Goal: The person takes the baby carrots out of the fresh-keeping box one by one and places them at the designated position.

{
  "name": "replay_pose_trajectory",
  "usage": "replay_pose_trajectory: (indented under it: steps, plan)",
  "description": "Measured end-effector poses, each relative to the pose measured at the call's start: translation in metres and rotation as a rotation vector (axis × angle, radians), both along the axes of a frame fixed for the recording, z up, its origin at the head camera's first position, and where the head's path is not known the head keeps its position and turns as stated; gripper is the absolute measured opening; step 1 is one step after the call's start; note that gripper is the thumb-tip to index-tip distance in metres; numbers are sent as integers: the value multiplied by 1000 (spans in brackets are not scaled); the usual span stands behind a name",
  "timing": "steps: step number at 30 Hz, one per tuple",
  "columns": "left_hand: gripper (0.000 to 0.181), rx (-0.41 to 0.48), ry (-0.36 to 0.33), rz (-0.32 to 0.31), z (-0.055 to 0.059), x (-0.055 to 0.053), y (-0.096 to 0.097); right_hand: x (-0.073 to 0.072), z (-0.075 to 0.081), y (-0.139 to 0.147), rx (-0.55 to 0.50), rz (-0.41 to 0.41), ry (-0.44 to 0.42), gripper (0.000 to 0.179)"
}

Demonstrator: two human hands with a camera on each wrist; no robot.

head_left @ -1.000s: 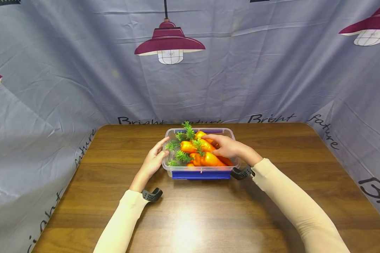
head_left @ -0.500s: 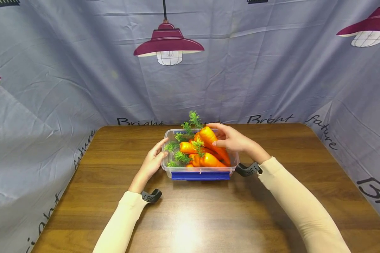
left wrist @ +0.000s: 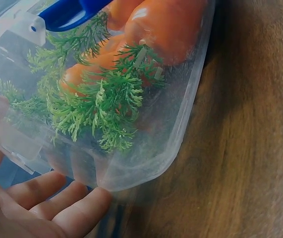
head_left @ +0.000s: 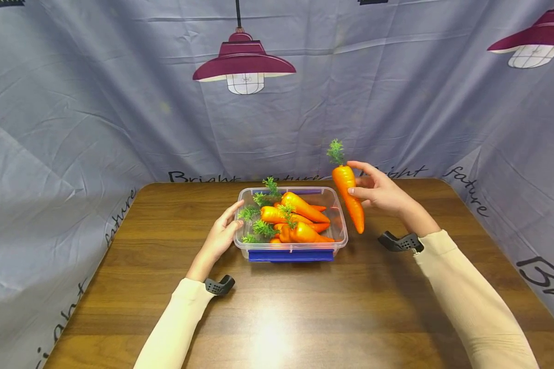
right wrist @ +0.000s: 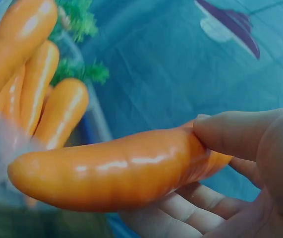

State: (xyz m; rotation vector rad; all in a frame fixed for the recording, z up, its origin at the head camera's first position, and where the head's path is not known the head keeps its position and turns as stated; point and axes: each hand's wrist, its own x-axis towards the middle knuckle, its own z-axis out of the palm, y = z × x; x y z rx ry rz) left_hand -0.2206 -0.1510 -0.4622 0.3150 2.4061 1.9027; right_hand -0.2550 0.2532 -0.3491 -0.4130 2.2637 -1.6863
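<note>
My right hand pinches an orange carrot with a feathery green top, held upright with its tip down, just off the right end of a clear plastic container. In the right wrist view the thumb lies on one side of the carrot and the fingers on the other. My left hand rests against the container's left end, thumb and fingers spread. The left wrist view has its fingers touching the outside of the clear wall. Several carrots lie inside, green tops to the left.
The container has a blue clip on its near side. It stands near the far edge of a brown wooden table. A grey printed curtain hangs behind the table and at both sides.
My right hand has taken hold of a carrot in the container, lifted it out, and carried it to the right past the rim. The left hand and the container have barely moved.
</note>
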Motion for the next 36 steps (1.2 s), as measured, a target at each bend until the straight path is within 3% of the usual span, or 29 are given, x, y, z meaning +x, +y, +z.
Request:
replay_pose_trajectory:
  steps: [6,21,36]
  plan:
    - [57,-10,4,-1,0,1,-1,5,-21,23,17,-69,-12,74]
    - [58,-24,-1,1,2,1,-1,9,-65,46,-85,-140,-118,69]
    - [58,-10,3,-2,0,1,0,6,-97,40,35,-211,-179,77]
